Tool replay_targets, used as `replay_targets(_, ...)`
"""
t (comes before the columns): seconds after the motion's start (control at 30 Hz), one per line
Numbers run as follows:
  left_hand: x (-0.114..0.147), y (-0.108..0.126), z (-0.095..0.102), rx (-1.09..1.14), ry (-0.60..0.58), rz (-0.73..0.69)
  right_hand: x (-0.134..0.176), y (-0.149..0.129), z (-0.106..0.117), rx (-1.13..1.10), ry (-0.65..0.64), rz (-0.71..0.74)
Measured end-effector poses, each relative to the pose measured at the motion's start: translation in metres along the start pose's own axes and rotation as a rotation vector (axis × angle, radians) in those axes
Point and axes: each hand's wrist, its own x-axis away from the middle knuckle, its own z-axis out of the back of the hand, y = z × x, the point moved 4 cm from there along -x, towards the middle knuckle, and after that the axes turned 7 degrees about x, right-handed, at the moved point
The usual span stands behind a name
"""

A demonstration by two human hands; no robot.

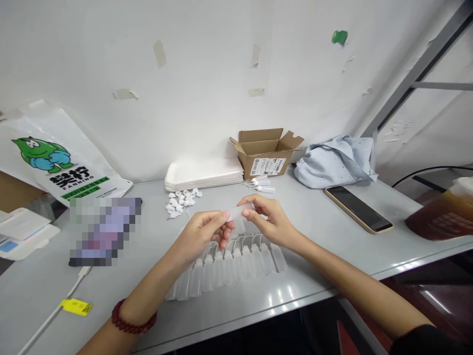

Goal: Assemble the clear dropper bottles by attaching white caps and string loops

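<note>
Over the middle of the table, my left hand (205, 229) and my right hand (271, 219) hold a small translucent plastic bottle (236, 212) between them. The fingers of my left hand pinch its left end, and those of my right hand close around its right end. Just below lies a row of similar translucent bottles (232, 266), side by side, with white tops and thin looped strings. Several small white caps (181, 203) form a loose pile beyond my left hand. A few small bottles with white tops (263, 185) lie beyond my right hand.
A stack of white foam trays (203, 175) and an open cardboard box (268, 153) stand against the wall, beside a light blue cloth bag (336, 162). A phone (358, 209) and a drink container (443, 212) are at right. A pixelated device (107, 231) with a white cable (48, 318) lies left.
</note>
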Motion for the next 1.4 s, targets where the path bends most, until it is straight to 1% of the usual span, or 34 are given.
replay_targets(0.07, 0.002, 0.001, -0.001, -0.117, 0.047, -0.086, 0.0, 0.003, 0.0, -0.034, 0.01, -0.051)
replay_targets(0.17, 0.006, 0.006, -0.005, -0.432, 0.175, -0.306, -0.001, 0.01, -0.004, -0.207, -0.022, -0.175)
replay_targets(0.23, 0.009, 0.009, -0.008, -0.569, 0.242, -0.422, -0.002, 0.012, -0.005, -0.316, -0.052, -0.224)
replay_targets(0.27, 0.009, 0.009, -0.008, -0.577, 0.252, -0.432, -0.003, 0.013, -0.006, -0.339, -0.06, -0.23)
replay_targets(0.3, 0.008, 0.008, -0.008, -0.537, 0.24, -0.404, -0.003, 0.012, -0.005, -0.341, -0.062, -0.225)
replay_targets(0.4, 0.004, 0.004, -0.006, -0.28, 0.126, -0.214, -0.004, 0.008, -0.001, -0.281, -0.047, -0.164)
replay_targets(0.43, 0.003, 0.004, -0.006, -0.22, 0.093, -0.173, -0.004, 0.007, -0.001, -0.259, -0.043, -0.146)
replay_targets(0.47, 0.003, 0.005, -0.005, -0.194, 0.073, -0.155, -0.003, 0.006, 0.0, -0.243, -0.041, -0.136)
replay_targets(0.53, 0.004, 0.006, -0.004, -0.233, 0.07, -0.156, -0.002, 0.007, -0.001, -0.232, -0.031, -0.146)
replay_targets(0.6, 0.005, 0.006, -0.005, -0.349, 0.09, -0.199, -0.001, 0.011, -0.003, -0.262, -0.019, -0.192)
replay_targets(0.63, 0.006, 0.005, -0.006, -0.435, 0.112, -0.246, -0.001, 0.014, -0.005, -0.294, -0.019, -0.223)
replay_targets(0.73, 0.008, 0.004, -0.011, -0.731, 0.172, -0.466, -0.001, 0.021, -0.012, -0.409, -0.053, -0.325)
replay_targets(0.77, 0.008, 0.004, -0.012, -0.808, 0.176, -0.519, -0.002, 0.022, -0.014, -0.431, -0.071, -0.355)
replay_targets(0.8, 0.007, 0.004, -0.012, -0.86, 0.171, -0.539, -0.002, 0.023, -0.015, -0.435, -0.085, -0.377)
replay_targets(0.87, 0.004, 0.006, -0.003, -0.909, 0.157, -0.488, -0.005, 0.025, -0.011, -0.367, -0.074, -0.381)
replay_targets(0.9, 0.002, 0.007, 0.006, -0.924, 0.164, -0.439, -0.007, 0.026, -0.006, -0.285, -0.034, -0.353)
replay_targets(0.93, 0.0, 0.009, 0.017, -0.943, 0.182, -0.394, -0.009, 0.026, 0.001, -0.17, 0.035, -0.302)
replay_targets(1.03, -0.003, 0.013, 0.062, -1.14, 0.35, -0.274, -0.016, 0.024, 0.029, 0.258, 0.281, -0.066)
replay_targets(1.07, -0.004, 0.012, 0.077, -1.225, 0.399, -0.258, -0.018, 0.025, 0.036, 0.369, 0.304, -0.001)
replay_targets(1.1, -0.005, 0.01, 0.089, -1.297, 0.425, -0.231, -0.02, 0.027, 0.042, 0.45, 0.298, 0.035)
replay_targets(1.13, -0.007, 0.007, 0.1, -1.341, 0.42, -0.204, -0.023, 0.031, 0.047, 0.51, 0.282, 0.047)
replay_targets(1.2, -0.009, 0.001, 0.112, -1.361, 0.391, -0.196, -0.027, 0.04, 0.055, 0.582, 0.218, 0.028)
replay_targets(1.3, -0.012, -0.005, 0.117, -1.353, 0.331, -0.179, -0.032, 0.053, 0.063, 0.621, 0.143, -0.007)
replay_targets(1.4, -0.015, -0.009, 0.118, -1.316, 0.315, -0.12, -0.034, 0.062, 0.069, 0.658, 0.096, -0.034)
